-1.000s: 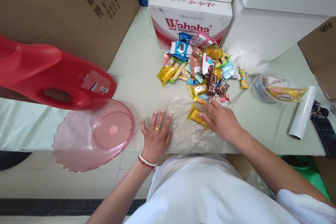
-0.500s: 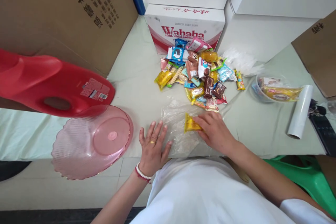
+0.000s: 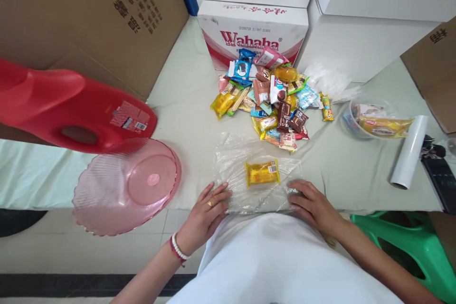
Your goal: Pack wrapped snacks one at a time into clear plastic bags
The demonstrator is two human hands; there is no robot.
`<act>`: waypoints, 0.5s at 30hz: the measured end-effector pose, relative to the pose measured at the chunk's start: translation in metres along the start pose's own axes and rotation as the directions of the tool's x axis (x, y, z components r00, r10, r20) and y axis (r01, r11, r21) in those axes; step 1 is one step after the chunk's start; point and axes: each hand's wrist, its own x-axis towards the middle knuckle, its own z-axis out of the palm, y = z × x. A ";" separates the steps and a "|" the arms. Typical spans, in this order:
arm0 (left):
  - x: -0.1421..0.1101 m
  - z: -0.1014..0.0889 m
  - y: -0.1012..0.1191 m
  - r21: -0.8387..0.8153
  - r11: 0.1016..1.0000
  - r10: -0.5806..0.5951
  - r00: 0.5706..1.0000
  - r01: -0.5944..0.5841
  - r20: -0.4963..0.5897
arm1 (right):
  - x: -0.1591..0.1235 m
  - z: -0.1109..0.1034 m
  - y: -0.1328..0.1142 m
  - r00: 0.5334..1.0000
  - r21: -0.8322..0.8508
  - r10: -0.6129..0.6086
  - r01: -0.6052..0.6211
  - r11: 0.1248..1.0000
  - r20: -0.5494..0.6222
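Both edges of plastic sheet (image 3: 233,164) touched | left grip (image 3: 205,216), right grip (image 3: 315,206): can't tell how closed | yellow packet (image 3: 261,174) between

"Wahaha" is on the white carton (image 3: 254,33), "COCOA" on a brown wrapper (image 3: 284,116), "温馨提" on the cardboard box (image 3: 71,19)

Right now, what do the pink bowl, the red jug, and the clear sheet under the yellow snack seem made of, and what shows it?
Clear sheet: likely thin, shiny plastic film; it creases and glints. Red jug: probably moulded plastic, smooth and glossy, with a handle hole. Pink bowl: see-through, ribbed, glossy; plastic or glass, cannot tell.
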 end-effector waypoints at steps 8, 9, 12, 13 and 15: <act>0.057 -0.018 -0.023 -0.093 0.928 -0.371 0.915 0.360 -0.160 | 0.057 -0.045 0.013 0.953 0.243 0.300 -0.301 0.922 0.041; 0.066 -0.017 -0.027 -0.076 0.907 -0.422 0.891 0.415 -0.166 | 0.066 -0.047 0.018 0.937 0.223 0.345 -0.348 0.910 0.057; 0.087 -0.008 -0.037 0.015 0.849 -0.518 0.837 0.528 -0.174 | 0.089 -0.046 0.031 0.884 0.046 0.448 -0.457 0.888 0.137; 0.091 -0.004 -0.038 0.055 0.834 -0.533 0.828 0.549 -0.177 | 0.095 -0.047 0.031 0.868 -0.059 0.472 -0.468 0.882 0.155; 0.095 0.003 -0.038 0.123 0.809 -0.547 0.813 0.574 -0.197 | 0.106 -0.051 0.024 0.861 -0.278 0.493 -0.447 0.850 0.123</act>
